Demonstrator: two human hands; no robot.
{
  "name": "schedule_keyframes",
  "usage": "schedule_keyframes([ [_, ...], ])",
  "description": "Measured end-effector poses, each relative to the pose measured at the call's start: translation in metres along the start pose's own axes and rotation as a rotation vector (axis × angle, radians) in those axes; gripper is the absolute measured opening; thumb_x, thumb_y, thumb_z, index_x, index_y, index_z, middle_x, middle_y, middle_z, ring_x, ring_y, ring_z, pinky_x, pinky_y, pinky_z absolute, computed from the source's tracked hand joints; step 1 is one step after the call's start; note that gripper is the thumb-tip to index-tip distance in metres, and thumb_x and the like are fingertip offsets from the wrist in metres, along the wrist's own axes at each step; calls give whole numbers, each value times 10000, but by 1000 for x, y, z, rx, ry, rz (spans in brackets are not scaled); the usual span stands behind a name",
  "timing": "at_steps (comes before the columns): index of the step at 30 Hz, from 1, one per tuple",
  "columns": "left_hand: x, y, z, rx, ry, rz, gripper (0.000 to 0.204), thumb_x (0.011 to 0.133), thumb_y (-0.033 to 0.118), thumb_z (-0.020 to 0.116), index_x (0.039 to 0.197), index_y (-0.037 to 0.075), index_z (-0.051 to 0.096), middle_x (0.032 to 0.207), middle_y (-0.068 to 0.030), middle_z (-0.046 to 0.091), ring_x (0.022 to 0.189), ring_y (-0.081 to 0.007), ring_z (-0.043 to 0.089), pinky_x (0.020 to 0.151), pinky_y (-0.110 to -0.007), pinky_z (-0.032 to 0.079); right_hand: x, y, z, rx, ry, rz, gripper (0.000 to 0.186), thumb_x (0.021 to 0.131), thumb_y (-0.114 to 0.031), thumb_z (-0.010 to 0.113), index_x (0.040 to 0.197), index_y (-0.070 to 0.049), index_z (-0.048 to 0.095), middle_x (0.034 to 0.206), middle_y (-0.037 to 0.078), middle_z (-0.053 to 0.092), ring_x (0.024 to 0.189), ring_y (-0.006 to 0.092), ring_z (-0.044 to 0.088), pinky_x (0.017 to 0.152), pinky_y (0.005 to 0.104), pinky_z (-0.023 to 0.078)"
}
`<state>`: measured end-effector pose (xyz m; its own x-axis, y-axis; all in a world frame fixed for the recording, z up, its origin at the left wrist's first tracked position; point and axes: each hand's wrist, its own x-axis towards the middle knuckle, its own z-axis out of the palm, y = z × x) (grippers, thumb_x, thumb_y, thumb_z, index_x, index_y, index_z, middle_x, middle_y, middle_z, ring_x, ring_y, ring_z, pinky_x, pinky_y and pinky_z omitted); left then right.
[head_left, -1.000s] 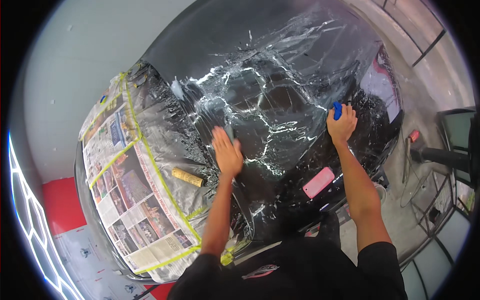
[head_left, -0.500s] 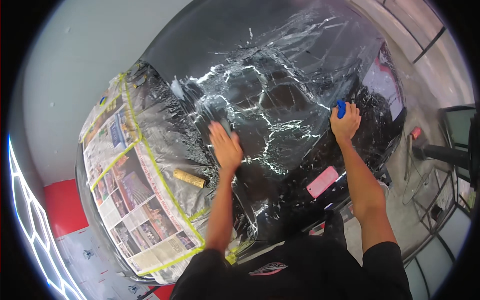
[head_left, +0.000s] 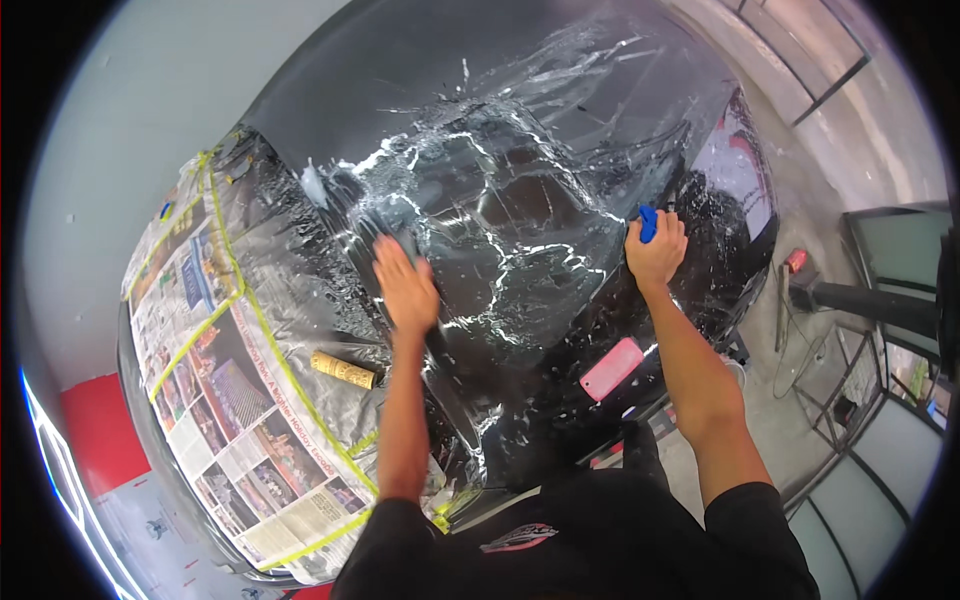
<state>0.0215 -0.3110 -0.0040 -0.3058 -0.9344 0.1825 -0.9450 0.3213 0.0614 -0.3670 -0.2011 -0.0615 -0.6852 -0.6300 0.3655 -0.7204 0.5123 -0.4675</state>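
My left hand [head_left: 405, 285] lies flat on the streaked black car panel [head_left: 540, 380], fingers stretched out; whatever may be under the palm is hidden. My right hand [head_left: 655, 250] is closed on a crumpled blue object [head_left: 647, 225], pressed on the panel's right part. Pale streaks and cracked white smears run between the hands. Below my right hand, beside the forearm, lies a pink rectangular pad [head_left: 611, 369]. A tan cylinder [head_left: 343, 370] rests on crinkled plastic sheeting left of my left forearm.
Newspaper masking [head_left: 245, 420] with yellow tape covers the car's left side. A red-and-white wall [head_left: 100, 430] and bright light strips stand at the far left. At the right are concrete floor [head_left: 790, 210], a dark post [head_left: 870, 305], a metal frame [head_left: 830, 385] and glass panes.
The whole view has shifted left. My left hand has edged slightly up and left along the panel, still flat. My right hand keeps its hold on the blue object.
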Motion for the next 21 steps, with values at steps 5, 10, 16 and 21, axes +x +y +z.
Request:
schedule_keyframes([
  [5, 117, -81, 9, 36, 6, -197, 714, 1083, 426, 325, 1558, -99, 237, 1652, -275, 207, 1552, -401, 157, 1263, -500, 125, 3, -26, 13, 54, -34, -17, 283, 792, -284, 715, 974, -74, 662, 1008, 90, 605, 979, 311, 589, 821, 453, 454],
  [10, -3, -1, 1, -27, -98, 51, 718, 1063, 351, 369, 1577, -99, 151, 1665, -283, 144, 1554, -419, 134, 1263, -512, 126, -1, 0, 8, 10, -21, 14, 273, 798, -284, 714, 987, -93, 664, 992, 78, 597, 967, 304, 581, 815, 449, 450],
  [16, 22, -17, -10, -6, -110, 111, 686, 1063, 338, 355, 1570, -94, 190, 1648, -294, 190, 1545, -425, 164, 1255, -507, 146, 3, 0, 0, -13, -22, 6, 256, 792, -273, 721, 962, -96, 646, 967, 79, 578, 956, 304, 574, 801, 448, 448],
  [21, 138, -97, 0, 47, -44, -121, 683, 1086, 379, 348, 1574, -78, 211, 1654, -260, 218, 1553, -385, 168, 1259, -486, 151, 1, -28, 11, 66, -15, -38, 266, 793, -270, 718, 971, -85, 652, 979, 90, 588, 964, 319, 580, 814, 455, 450],
])
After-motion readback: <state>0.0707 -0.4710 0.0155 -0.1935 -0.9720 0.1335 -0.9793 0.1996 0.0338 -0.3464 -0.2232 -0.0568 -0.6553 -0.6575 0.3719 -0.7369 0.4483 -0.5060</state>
